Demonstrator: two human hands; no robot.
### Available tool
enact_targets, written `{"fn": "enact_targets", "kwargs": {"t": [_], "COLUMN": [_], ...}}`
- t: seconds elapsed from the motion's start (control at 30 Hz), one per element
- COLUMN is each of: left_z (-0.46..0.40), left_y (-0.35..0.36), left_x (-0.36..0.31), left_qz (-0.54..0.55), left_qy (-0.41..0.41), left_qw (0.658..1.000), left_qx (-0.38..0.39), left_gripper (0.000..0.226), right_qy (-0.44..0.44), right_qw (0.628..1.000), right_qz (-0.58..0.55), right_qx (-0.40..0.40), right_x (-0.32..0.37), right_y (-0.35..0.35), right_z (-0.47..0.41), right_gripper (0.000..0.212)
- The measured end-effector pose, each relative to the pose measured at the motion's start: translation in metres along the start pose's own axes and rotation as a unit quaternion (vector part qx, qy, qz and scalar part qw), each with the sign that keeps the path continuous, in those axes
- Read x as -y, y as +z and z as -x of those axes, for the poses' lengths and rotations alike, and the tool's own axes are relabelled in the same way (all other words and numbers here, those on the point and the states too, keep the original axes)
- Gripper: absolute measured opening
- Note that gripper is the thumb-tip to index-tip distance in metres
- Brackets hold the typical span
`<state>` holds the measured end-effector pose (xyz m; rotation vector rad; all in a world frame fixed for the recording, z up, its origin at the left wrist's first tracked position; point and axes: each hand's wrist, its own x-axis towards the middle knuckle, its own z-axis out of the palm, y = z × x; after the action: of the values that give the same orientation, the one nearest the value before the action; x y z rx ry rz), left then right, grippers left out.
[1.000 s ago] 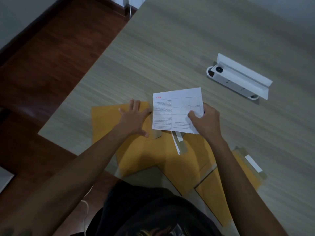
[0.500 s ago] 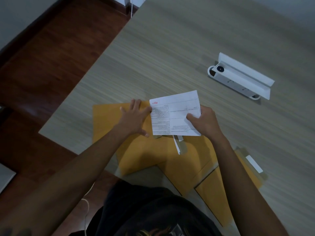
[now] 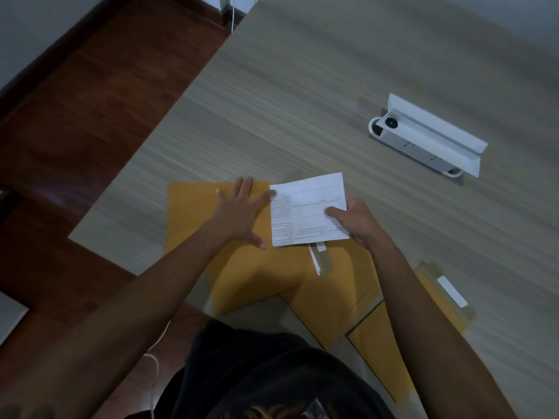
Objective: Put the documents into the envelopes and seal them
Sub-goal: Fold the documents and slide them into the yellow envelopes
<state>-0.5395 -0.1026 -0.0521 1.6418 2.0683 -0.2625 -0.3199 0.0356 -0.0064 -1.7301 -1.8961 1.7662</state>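
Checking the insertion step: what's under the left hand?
The left hand presses flat on a yellow envelope lying on the table. The envelope's contents are hidden.

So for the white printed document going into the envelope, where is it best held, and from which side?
By its right edge, from the right, as the right hand does: thumb on top, fingers beneath. The document lies flat with its left edge at the manila envelope that the left hand presses flat, so that grip probably leaves the leading edge free.

Table (image 3: pixel 302 86): grey-brown wood-grain laminate top, corner at lower left. Floor (image 3: pixel 90 116): dark reddish-brown wood boards. Wall (image 3: pixel 36 25): pale grey, with dark skirting. A white cable (image 3: pixel 233 13) hangs near the table's far edge. Lighting: dim.
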Motion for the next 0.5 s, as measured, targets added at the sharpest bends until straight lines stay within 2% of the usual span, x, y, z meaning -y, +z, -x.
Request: {"fn": "enact_targets", "kwargs": {"t": [0.13, 0.27, 0.5], "left_z": [0.004, 0.003, 0.000], "left_y": [0.005, 0.005, 0.003], "left_x": [0.004, 0.006, 0.003], "left_qz": [-0.013, -0.023, -0.001], "left_qy": [0.014, 0.028, 0.037], "left_qw": [1.000, 0.999, 0.999], "left_qx": [-0.014, -0.036, -0.032], "left_gripper": [0.152, 0.153, 0.158], "right_qy": [0.021, 0.008, 0.022], "right_qw": [0.999, 0.996, 0.997], "right_qz": [0.020, 0.039, 0.045], "right_qx": [-0.039, -0.077, -0.059], "right_x": [-0.011, -0.015, -0.010], "right_y": [0.009, 0.014, 0.026], "right_z": [-0.002, 0.002, -0.001], "right_gripper": [0.024, 0.027, 0.028]}}
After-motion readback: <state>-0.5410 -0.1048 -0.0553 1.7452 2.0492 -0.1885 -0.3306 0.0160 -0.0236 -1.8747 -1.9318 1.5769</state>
